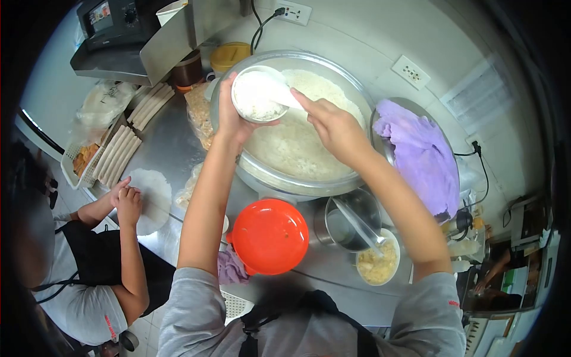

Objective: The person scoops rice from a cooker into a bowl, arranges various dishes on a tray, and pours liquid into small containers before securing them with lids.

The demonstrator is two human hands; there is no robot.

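My left hand grips a small white bowl from its left side and below. White rice fills the bowl. With its fingers closed round the handle, my right hand holds a white rice paddle, whose blade lies against the rice in the bowl. Both hands are above a wide metal pot holding a large amount of white rice.
Nearer me are a red-orange bowl, a steel pot and a white bowl of yellowish food with a ladle. A purple cloth lies at right. At left a co-worker's hands are by a round white sheet.
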